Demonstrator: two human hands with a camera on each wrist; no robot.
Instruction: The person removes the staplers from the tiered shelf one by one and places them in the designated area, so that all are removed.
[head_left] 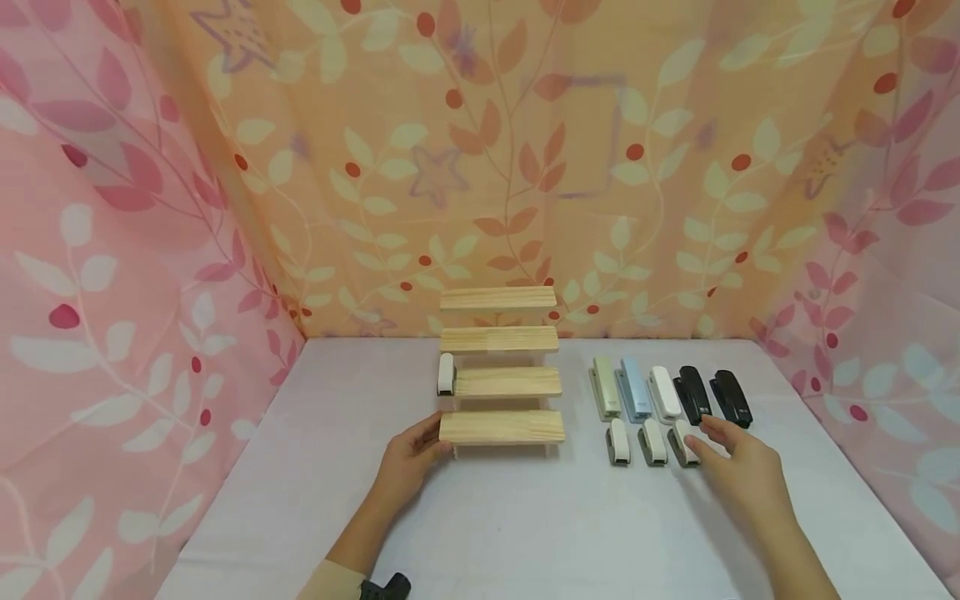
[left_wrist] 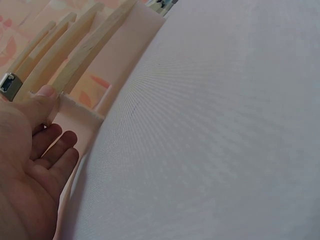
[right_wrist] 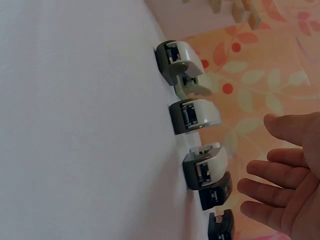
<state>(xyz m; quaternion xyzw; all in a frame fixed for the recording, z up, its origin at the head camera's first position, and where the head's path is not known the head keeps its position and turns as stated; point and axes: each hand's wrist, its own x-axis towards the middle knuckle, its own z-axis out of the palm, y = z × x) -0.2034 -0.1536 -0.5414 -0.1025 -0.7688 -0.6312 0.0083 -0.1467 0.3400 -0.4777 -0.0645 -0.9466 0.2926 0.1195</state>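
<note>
A tiered wooden display rack (head_left: 501, 427) stands in the middle of the table. My left hand (head_left: 405, 462) grips the left end of its lowest shelf; in the left wrist view the thumb (left_wrist: 44, 95) lies against the shelf's edge and the other fingers are loosely bent below. One small white stapler (head_left: 446, 375) sits at the left end of the second shelf from the bottom. On the right, my right hand (head_left: 746, 471) hovers by the rightmost small white stapler (head_left: 682, 443). Its fingers are spread and apart from that stapler in the right wrist view (right_wrist: 204, 169).
Two more small white staplers, one left (head_left: 618, 442) and one middle (head_left: 653, 442), share the front row. Behind them stand larger staplers: green (head_left: 606, 388), blue (head_left: 635, 390), white (head_left: 664, 394) and two black (head_left: 693, 396). Floral cloth (head_left: 375, 208) walls enclose the table's back and sides.
</note>
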